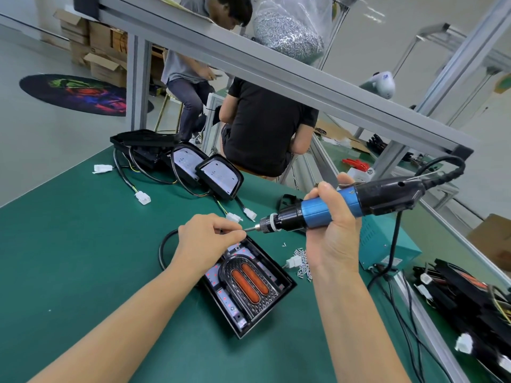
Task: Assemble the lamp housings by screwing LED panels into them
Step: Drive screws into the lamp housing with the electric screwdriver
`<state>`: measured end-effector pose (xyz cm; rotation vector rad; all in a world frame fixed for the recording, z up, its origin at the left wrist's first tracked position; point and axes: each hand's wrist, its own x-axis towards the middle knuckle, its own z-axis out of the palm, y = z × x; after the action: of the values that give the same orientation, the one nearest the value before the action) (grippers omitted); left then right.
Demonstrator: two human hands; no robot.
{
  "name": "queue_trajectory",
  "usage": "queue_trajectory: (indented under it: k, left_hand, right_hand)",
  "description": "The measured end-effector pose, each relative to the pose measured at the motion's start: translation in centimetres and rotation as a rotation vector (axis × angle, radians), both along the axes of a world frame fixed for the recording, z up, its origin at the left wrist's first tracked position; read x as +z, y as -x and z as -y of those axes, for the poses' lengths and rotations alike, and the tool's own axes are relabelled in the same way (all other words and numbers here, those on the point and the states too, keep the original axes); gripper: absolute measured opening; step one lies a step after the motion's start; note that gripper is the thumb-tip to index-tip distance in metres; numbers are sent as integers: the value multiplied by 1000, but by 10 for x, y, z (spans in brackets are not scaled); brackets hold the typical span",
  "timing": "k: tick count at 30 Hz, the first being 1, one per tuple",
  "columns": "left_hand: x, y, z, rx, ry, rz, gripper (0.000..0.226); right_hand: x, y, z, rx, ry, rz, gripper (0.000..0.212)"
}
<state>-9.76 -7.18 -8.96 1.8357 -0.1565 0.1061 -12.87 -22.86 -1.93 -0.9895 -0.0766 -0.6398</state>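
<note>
A black lamp housing (279, 275) lies on the green mat (83, 258) in front of me, with an LED panel (250, 283) bearing two orange strips set inside it. My right hand (331, 230) grips a blue and black electric screwdriver (345, 203), held nearly level above the housing with its bit pointing left. My left hand (210, 236) pinches a small screw at the bit's tip, just over the housing's far edge. A pile of loose screws (302, 262) lies to the right of the housing.
Several housings with white panels and cables (215, 175) stand at the mat's far side. A teal power box (387, 241) sits to the right, more black housings (470, 297) beyond it. An aluminium frame bar (249, 64) crosses overhead. Two people sit behind the bench.
</note>
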Motion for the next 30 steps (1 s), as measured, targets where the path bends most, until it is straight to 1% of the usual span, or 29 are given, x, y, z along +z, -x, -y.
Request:
queue_trajectory:
  k: [3, 6, 9, 15, 24, 28, 30]
  left_hand:
    - [-3, -1, -1, -17, 49, -2, 19]
    - [-6, -2, -2, -36, 128, -45, 23]
    - [-8, -2, -3, -63, 300, -130, 23]
    - [-4, -3, -9, -179, 552, -256, 18]
    - [-1, -1, -6, -199, 601, -328, 11]
    - [-1, -5, -8, -188, 795, -409, 10]
    - [0, -6, -10, -207, 879, -441, 15]
  right_hand:
    - [1, 2, 0, -9, -1, 0, 33]
    - [2, 4, 0, 5, -23, 7, 32]
    - [2, 5, 2, 18, -93, 4, 31]
    - [5, 4, 4, 40, -239, 6, 29]
    - [6, 3, 3, 68, -377, -6, 27]
    - [8, 4, 5, 66, -400, 8, 27]
    - [8, 4, 6, 63, -395, 10, 28]
